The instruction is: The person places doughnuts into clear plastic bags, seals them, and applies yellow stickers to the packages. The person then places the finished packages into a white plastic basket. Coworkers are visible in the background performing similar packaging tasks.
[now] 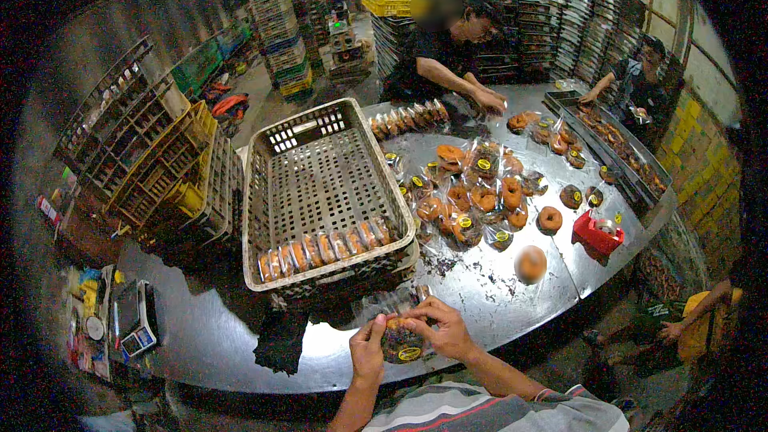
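Both hands grip a clear plastic bag with a chocolate-topped doughnut (401, 345) in it, close to the table's near edge. My left hand (367, 345) pinches the bag from the left. My right hand (445, 329) has its thumb and fingers on the bag's upper right part. A yellow sticker shows low on the bag. Just beyond my hands stands a grey perforated plastic crate (324, 186), with a row of bagged doughnuts (324, 249) upright along its near side. To its right is a heap of bagged and loose doughnuts (474, 192).
A red tape dispenser (597, 237) sits on the metal table (384, 369) at right, near loose doughnuts. A digital scale (135, 318) stands at left, below stacked crates (162, 168). Across the table a person (438, 54) works; another reaches to a long metal tray (618, 150).
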A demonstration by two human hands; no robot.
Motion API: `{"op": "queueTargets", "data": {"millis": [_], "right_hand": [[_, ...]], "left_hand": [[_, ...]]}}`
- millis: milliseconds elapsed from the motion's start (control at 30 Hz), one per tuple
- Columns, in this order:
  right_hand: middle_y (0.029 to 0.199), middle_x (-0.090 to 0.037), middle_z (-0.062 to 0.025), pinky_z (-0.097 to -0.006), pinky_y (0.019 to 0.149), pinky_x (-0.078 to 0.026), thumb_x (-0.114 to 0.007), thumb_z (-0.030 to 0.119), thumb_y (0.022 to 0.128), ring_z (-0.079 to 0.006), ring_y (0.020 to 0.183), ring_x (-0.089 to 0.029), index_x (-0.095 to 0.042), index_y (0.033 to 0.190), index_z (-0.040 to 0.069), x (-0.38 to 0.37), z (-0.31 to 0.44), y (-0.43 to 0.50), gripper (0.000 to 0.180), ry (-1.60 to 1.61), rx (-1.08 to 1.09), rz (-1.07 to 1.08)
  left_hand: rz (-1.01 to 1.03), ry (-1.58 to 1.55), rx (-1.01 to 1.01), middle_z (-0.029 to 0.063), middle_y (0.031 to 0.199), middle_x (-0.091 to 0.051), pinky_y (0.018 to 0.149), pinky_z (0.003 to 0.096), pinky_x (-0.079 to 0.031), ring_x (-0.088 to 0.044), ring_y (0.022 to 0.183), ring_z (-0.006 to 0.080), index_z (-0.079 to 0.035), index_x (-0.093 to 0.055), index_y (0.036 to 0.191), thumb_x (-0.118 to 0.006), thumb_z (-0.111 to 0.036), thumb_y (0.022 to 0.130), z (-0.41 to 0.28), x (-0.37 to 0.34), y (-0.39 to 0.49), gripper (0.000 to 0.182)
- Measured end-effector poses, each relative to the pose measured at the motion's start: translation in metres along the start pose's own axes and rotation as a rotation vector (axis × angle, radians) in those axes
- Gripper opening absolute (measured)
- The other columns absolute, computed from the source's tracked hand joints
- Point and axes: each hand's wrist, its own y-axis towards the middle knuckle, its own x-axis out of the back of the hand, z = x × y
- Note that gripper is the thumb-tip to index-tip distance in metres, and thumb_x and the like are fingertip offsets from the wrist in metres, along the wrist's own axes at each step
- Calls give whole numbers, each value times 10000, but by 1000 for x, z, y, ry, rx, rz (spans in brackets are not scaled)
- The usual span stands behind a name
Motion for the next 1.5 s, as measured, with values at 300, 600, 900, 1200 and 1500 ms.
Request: {"op": "queueTargets", "data": {"millis": [300, 600, 900, 1200, 1500], "right_hand": [[875, -628, -127, -344, 658, -496, -694, 113, 907, -242, 735, -619, -646, 919, 23, -4, -13, 6, 102, -61, -276, -97], [1205, -677, -146, -322, 869, -527, -664, 183, 958, -192, 1035, -658, -522, 1363, 17, -30, 13, -13, 461, -164, -29, -60], [1434, -546, -146, -320, 949, -491, -641, 242, 972, -203, 1177, -604, -770, 998, 45, -15, 17, -1, 238, 787, -296, 69], [1110, -680, -125, -299, 841, -524, -745, 211, 906, -146, 1029, -634, -664, 1136, 12, -2, 8, -6, 314, 41, -176, 155], [789, -640, -101, -404, 667, -495, -756, 176, 861, -294, 732, -628, -721, 896, 54, -3, 17, -16, 131, -279, 132, 139]], "left_hand": [[200, -178, -19, 200, 1140, -702, 922, 334, -545, -685, 1018, 233, 80, -573, 1258, -461, -279, 1069, -13, -4, 0, 421], [89, 220, -183, 96, 905, -728, 796, 283, -530, -652, 821, 144, 8, -631, 1194, -488, -261, 1061, -23, -2, -7, 332], [102, 755, -1013, 154, 1203, -664, 931, 371, -503, -651, 1036, 293, -4, -668, 1169, -768, -226, 873, -17, -8, -7, 383], [126, 579, -337, 28, 790, -721, 627, 248, -473, -592, 689, 81, -31, -752, 979, -776, -240, 882, -14, 8, -22, 232], [109, 231, -147, 34, 868, -690, 781, 250, -494, -604, 822, 88, 9, -726, 942, -711, -153, 932, -2, 9, -29, 163]]}}
